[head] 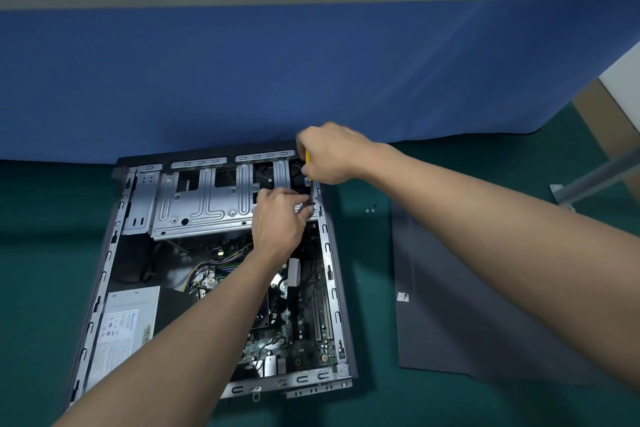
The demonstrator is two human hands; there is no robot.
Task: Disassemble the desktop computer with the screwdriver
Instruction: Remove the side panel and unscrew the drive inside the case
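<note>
**Two hands work a screwdriver at the far right corner of an open computer case**

The right hand (332, 152) is clenched around the yellow handle of a screwdriver (308, 163), which points down at the far right corner of the desktop computer (107, 255). The computer lies open on its side on a green mat (41, 253). Just below that grip, the left hand (277, 218) reaches over the metal drive cage (204, 201). Its fingertips gather at a small dark spot by the case's right rail, and whether they pinch anything cannot be told. Nearer the person than the grip lies the motherboard (311, 322), with the power supply (128, 326) to its left. To the right of the grip, two small screws (370, 210) and a dark side panel (467, 305) rest on the mat.
</note>
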